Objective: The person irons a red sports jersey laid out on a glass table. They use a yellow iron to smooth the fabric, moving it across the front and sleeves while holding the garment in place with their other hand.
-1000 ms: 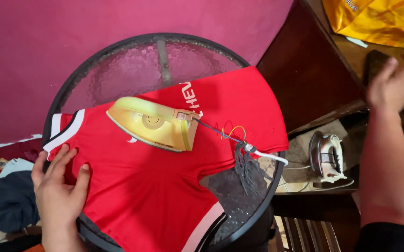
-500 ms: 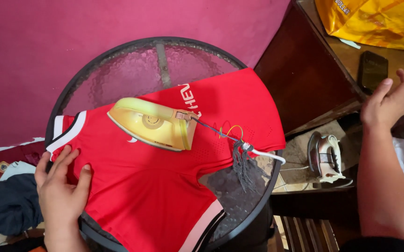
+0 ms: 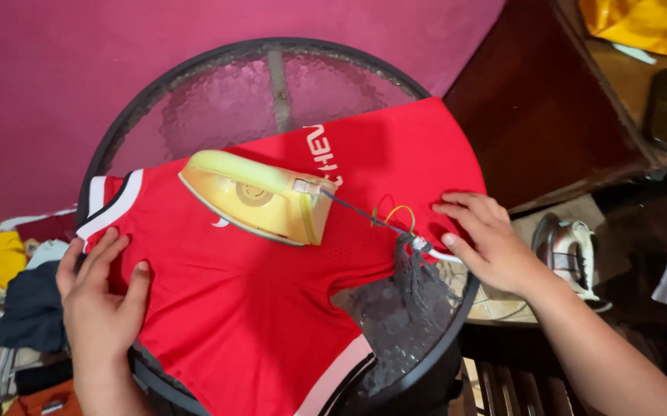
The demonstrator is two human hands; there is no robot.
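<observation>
A: What is under the hands?

B: A red shirt (image 3: 272, 308) with white trim. It lies spread flat on a round glass table (image 3: 218, 100) with a dark rim.

A: What is the left hand doing?

B: The left hand (image 3: 102, 296) lies flat on the shirt's edge, near a sleeve. Its fingers are spread out. It grips nothing, it just presses down.

A: And the right hand?

B: The right hand (image 3: 487, 239) is flat too, on the other edge of the shirt. Its fingers are loose and open, and they touch the cloth. A white bit of cord sits just by its fingertips.

A: What is between the hands?

B: A yellow iron (image 3: 256, 196) lies tipped over on the shirt. Neither hand touches it. Its thin cord (image 3: 364, 216) runs from the iron toward the right hand, with a frayed dark clump (image 3: 418, 281) just below those fingers.

A: What else is close?

B: Past the right hand, lower down, sits another iron (image 3: 572, 250), a white one. Beside the left hand, off the table, is a heap of clothes (image 3: 17, 308). Far past the right hand is a dark wooden cabinet (image 3: 541, 108).
</observation>
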